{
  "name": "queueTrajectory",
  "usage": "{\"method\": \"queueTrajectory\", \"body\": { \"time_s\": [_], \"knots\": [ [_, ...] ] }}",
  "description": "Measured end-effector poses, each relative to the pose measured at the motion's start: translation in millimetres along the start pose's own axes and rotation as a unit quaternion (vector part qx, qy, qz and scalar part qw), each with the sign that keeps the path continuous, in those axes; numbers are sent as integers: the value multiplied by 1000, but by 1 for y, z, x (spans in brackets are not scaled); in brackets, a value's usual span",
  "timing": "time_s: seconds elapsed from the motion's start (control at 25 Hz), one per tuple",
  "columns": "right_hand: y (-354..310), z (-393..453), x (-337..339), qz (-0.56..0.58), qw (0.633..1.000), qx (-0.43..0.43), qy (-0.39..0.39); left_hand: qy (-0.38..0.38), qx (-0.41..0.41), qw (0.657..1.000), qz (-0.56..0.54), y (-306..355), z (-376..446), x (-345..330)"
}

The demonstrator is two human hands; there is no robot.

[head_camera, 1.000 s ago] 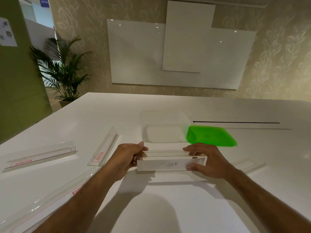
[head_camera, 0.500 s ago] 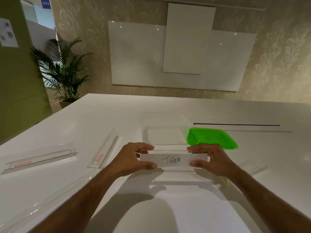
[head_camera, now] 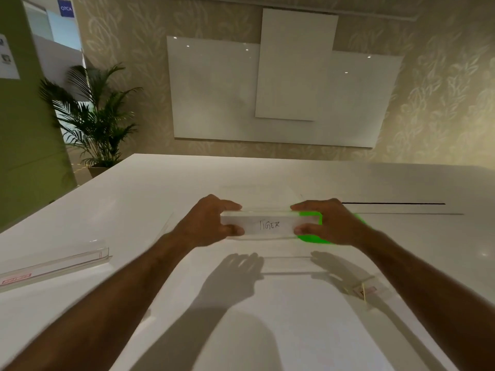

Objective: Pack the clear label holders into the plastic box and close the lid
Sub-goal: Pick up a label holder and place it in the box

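we hold the tiger label holder [head_camera: 270, 225] lifted clear of the white table [head_camera: 294, 317] – left hand [head_camera: 211, 223] and right hand [head_camera: 325, 222] each pinching an end, thumb below, fingers above. the plastic box [head_camera: 257, 195] waits at twelve o'clock, its green lid [head_camera: 312, 238] off. another smooth clear holder [head_camera: 53, 266] lies at nine o'clock – packing looks barely begun.

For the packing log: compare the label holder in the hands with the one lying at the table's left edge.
The held label holder is lifted off the table, pinched at its ends by the left hand and right hand; the left-edge holder lies untouched. The held one shows handwritten "TIGER"; the other a red mark. Both are clear plastic.
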State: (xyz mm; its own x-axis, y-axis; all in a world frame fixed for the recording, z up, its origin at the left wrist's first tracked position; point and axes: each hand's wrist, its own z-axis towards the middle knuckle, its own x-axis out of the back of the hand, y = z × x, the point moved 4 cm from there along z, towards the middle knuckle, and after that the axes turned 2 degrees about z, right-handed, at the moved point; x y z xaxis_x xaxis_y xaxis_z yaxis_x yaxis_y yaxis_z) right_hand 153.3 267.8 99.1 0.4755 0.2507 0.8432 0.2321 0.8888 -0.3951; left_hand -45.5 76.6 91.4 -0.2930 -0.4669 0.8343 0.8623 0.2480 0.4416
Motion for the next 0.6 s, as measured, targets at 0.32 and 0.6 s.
{"method": "queueTrajectory", "body": {
  "time_s": [0.32,0.6],
  "knots": [
    [25,93,3,-107,993,-26,-34,5,6,996,90,-17,90,1],
    [67,158,-44,-196,971,-54,-127,-62,44,985,154,-53,150,-33]
  ]
}}
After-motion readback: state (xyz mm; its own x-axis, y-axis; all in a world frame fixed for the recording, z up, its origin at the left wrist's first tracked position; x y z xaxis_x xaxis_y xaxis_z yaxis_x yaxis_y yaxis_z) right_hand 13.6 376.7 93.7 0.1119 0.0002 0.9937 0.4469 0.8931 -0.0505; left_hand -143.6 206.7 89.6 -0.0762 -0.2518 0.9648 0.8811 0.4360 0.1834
